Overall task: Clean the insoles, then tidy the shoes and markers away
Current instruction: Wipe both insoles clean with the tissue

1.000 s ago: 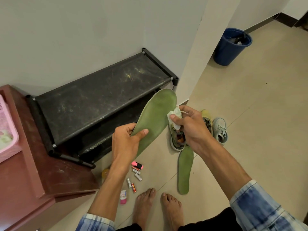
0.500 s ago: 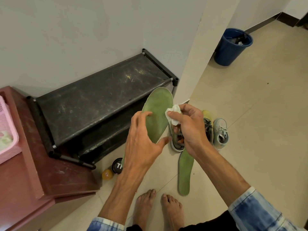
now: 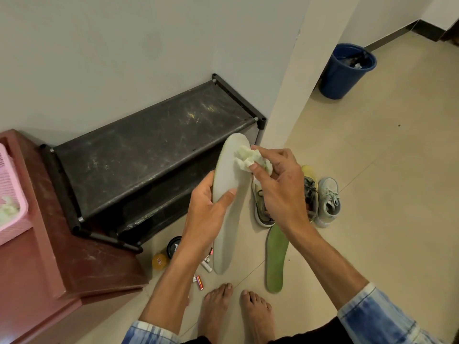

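My left hand (image 3: 207,214) grips an insole (image 3: 229,180) around its middle, pale grey side facing me, toe end up. My right hand (image 3: 280,187) pinches a crumpled white tissue (image 3: 248,157) and presses it against the insole's toe end. A second green insole (image 3: 275,259) lies flat on the floor by my right foot. A yellow-green pair of shoes (image 3: 260,209) stands behind my right hand, partly hidden, with a small grey shoe (image 3: 327,202) beside it. Several small markers (image 3: 200,281) lie on the floor under my left forearm.
A black two-tier shoe rack (image 3: 149,150) stands against the wall. A reddish-brown cabinet (image 3: 62,256) with a pink basket (image 3: 12,202) is at the left. A black lid (image 3: 172,247) and yellow jar (image 3: 160,261) lie by the rack. A blue bin (image 3: 345,70) stands at the far right.
The insole has been flipped from its green side to its pale grey side. My left hand took a new grip at its middle, and the tissue moved onto the toe end.
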